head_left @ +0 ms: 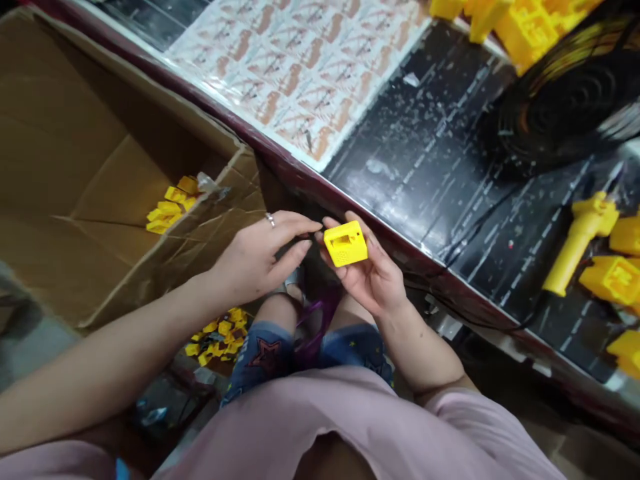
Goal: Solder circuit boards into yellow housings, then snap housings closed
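Observation:
In my right hand (pixel 377 277) is a small yellow plastic casing (pixel 345 245) with a rectangular opening, a small round hole and a patch of tiny holes on its face. The fingers and palm cradle it from behind and below, over my lap. My left hand (pixel 265 257), with a ring on one finger, is just left of the casing. Its fingers are stretched out with the thumb apart, and nothing shows between them. Its fingertips come close to the right hand's fingers; I cannot tell whether they touch.
A cardboard box (pixel 240 180) with several yellow parts (pixel 173 205) stands at the left. More yellow pieces (pixel 223 337) lie low beside my leg. The black worktable (pixel 400 180) bears a patterned sheet (pixel 295 67), a yellow-handled soldering iron (pixel 575 247), yellow casings and a dark round object (pixel 570 100).

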A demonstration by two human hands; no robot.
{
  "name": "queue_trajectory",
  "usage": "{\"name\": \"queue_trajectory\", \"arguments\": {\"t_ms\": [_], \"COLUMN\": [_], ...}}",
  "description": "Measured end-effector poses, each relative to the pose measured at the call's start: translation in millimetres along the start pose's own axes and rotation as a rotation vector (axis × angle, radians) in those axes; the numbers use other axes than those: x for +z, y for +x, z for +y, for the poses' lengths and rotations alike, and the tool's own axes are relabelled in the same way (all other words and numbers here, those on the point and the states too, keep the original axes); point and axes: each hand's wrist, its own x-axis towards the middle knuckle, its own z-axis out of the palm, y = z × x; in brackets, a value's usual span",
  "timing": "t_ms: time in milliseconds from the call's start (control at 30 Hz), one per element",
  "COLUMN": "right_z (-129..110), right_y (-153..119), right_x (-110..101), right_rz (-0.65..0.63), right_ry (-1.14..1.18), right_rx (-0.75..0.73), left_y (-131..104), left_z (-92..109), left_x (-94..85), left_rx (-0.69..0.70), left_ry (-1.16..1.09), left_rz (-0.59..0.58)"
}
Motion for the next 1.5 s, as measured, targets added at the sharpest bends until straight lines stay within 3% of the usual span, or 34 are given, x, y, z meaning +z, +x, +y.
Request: {"name": "queue_trajectory", "arguments": {"t_ms": [133, 267, 400, 633, 767, 867, 933, 1033, 1133, 1233, 1333, 1400, 1467, 1500], "right_z": [-14, -34, -59, -98, -111, -115, -117, -124, -138, -159, -180, -190, -195, -197], "right_y": [26, 51, 56, 4, -32, -47, -52, -55, -62, -71, -85, -102, -125, -137], "right_x": [47, 89, 124, 202, 220, 202, 178, 139, 105, 74, 32, -2, -35, -49], "right_rz": [0.034, 0.033, 0.108, 0.149, 0.132, 0.051, 0.012, 0.03, 0.038, 0.012, 0.086, 0.232, 0.4, 0.477], "right_ry": [-0.098, -0.161, -0.217, -0.29, -0.277, -0.435, -0.702, -1.002, -1.114, -1.203, -1.359, -1.441, -1.446, -1.448], "right_rx": [-0.125, -0.083, -0.072, -0.133, -0.205, -0.316, -0.398, -0.45, -0.426, -0.377, -0.376, -0.35, -0.287, -0.256], "left_y": [3, 9, 20, 26, 28, 29, 34, 53, 79, 111, 134, 135, 124, 116], "left_z": [-9, -10, 1, 57, 94, 107, 106, 109, 133, 162, 157, 133, 102, 89], "left_x": [-22.5, -46.9, -73.5, -143.6, -172.9, -174.3, -165.9, -139.9, -100.3, -63.4, -54.8, -72.5, -104.3, -122.2], "left_rx": [-0.294, -0.284, -0.302, -0.303, -0.231, -0.274, -0.417, -0.76, -0.949, -0.943, -0.895, -0.881, -0.803, -0.794], "left_ry": [-0.387, -0.359, -0.256, -0.22, -0.268, -0.454, -0.736, -1.134, -1.245, -1.111, -0.877, -0.631, -0.215, -0.127], "left_rz": [0.008, 0.085, 0.02, -0.123, -0.149, -0.225, -0.299, -0.347, -0.304, -0.266, -0.201, -0.129, -0.111, -0.116]}}
